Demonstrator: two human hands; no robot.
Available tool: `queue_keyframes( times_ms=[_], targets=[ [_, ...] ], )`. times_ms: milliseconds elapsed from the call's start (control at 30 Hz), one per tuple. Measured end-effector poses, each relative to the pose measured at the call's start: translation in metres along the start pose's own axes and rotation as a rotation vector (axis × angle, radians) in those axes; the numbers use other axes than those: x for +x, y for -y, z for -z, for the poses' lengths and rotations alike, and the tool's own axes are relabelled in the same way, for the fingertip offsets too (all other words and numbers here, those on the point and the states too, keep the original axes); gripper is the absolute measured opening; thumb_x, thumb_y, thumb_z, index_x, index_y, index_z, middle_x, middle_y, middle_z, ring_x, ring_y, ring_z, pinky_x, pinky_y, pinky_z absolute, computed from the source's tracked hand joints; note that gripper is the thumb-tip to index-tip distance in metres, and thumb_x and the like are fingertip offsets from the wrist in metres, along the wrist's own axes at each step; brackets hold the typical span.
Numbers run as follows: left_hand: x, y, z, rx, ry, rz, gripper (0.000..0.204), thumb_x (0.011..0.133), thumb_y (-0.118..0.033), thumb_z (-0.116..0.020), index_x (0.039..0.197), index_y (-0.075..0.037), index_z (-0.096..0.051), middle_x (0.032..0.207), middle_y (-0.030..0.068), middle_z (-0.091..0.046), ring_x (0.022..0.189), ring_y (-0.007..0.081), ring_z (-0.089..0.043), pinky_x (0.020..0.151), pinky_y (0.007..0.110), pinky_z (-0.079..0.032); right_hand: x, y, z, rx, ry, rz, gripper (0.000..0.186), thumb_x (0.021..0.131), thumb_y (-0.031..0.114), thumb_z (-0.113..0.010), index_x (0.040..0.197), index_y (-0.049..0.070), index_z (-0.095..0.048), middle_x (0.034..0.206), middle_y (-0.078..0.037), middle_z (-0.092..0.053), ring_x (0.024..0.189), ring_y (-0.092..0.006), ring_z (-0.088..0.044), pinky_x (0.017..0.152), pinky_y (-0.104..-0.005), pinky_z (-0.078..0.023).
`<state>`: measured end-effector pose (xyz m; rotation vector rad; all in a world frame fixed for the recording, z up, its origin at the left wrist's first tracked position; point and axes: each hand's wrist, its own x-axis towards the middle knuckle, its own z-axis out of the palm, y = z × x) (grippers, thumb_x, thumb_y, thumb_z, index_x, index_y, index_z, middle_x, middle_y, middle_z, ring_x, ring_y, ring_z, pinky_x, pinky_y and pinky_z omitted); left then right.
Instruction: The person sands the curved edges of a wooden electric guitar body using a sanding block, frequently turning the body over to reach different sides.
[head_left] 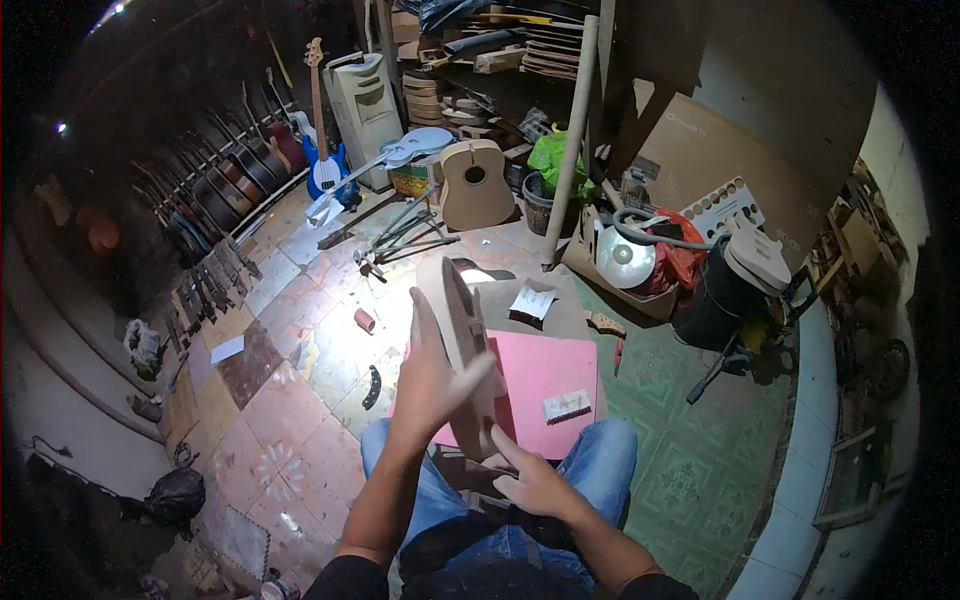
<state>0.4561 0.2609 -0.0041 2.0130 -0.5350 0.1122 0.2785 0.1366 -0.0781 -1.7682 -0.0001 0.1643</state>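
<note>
A pale wooden guitar body [462, 325] stands on edge above my lap, its narrow side toward me. My left hand [428, 372] lies along its left side, fingers stretched flat and the thumb, a little blurred, reaching across the edge. At the lower end my right hand [532, 484] grips the wood, index finger extended along it; part of this hold is hidden. Beneath the body is a pink board [552, 372], which carries a small white block with a dark, ragged edge [567, 406].
A red cylinder [365, 320] and a dark curved piece [372, 387] lie on the tiles to the left. Ahead are a small white box [533, 302] and an acoustic guitar body [476, 190]. A black bucket [712, 305] stands right; guitars [235, 180] line the far left.
</note>
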Motion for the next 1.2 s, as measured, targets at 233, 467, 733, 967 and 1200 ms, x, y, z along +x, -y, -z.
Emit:
queue_keyframes(
  times_ms=[233, 467, 733, 967, 1200],
  targets=[
    [0.022, 0.038, 0.02, 0.08, -0.02, -0.173, 0.095, 0.082, -0.012, -0.07, 0.163, -0.005, -0.021, 0.143, 0.0326, -0.054, 0.125, 0.0444, -0.06, 0.106, 0.043, -0.048, 0.0, -0.01, 0.008, 0.075, 0.1, -0.134, 0.054, 0.09, 0.005, -0.056, 0.143, 0.003, -0.053, 0.115, -0.016, -0.071, 0.104, -0.0228, -0.07, 0.093, -0.0373, -0.055],
    [0.045, 0.023, 0.034, -0.049, 0.021, -0.371, 0.079, 0.078, -0.005, -0.075, 0.152, -0.003, -0.046, 0.131, 0.0258, -0.065, 0.117, 0.0344, -0.068, 0.101, 0.036, -0.05, -0.007, -0.017, 0.019, 0.237, -0.273, -0.089, 0.043, 0.093, 0.002, -0.057, 0.136, 0.004, -0.061, 0.118, -0.008, -0.07, 0.098, -0.012, -0.067, 0.073, -0.0277, -0.056],
    [0.029, -0.006, 0.028, 0.181, 0.154, -0.139, 0.086, 0.075, -0.013, -0.08, 0.154, -0.016, -0.047, 0.118, 0.0216, -0.071, 0.1, 0.028, -0.072, 0.095, 0.039, -0.052, 0.043, 0.012, 0.066, -0.363, -0.61, 0.464, 0.047, 0.085, -0.007, -0.052, 0.13, -0.002, -0.065, 0.129, -0.019, -0.068, 0.12, -0.0343, -0.064, 0.104, -0.0406, -0.049],
    [0.029, -0.006, 0.031, 0.434, 0.243, -0.065, 0.104, 0.073, -0.02, -0.082, 0.162, -0.019, -0.029, 0.114, 0.019, -0.071, 0.096, 0.0386, -0.071, 0.103, 0.049, -0.047, 0.134, 0.053, 0.11, -0.73, -0.701, 0.801, 0.054, 0.081, -0.007, -0.054, 0.133, 0.003, -0.066, 0.134, -0.018, -0.066, 0.104, -0.0365, -0.065, 0.097, -0.0432, -0.051],
    [0.045, 0.03, 0.032, 0.148, 0.256, -0.164, 0.073, 0.073, -0.013, -0.081, 0.141, -0.002, -0.054, 0.104, 0.0174, -0.074, 0.093, 0.0247, -0.074, 0.089, 0.035, -0.053, 0.156, 0.038, 0.048, -0.919, -0.546, 1.082, 0.049, 0.082, 0.005, -0.065, 0.13, 0.016, -0.071, 0.14, -0.009, -0.066, 0.093, -0.0286, -0.062, 0.086, -0.0398, -0.055]
  ],
)
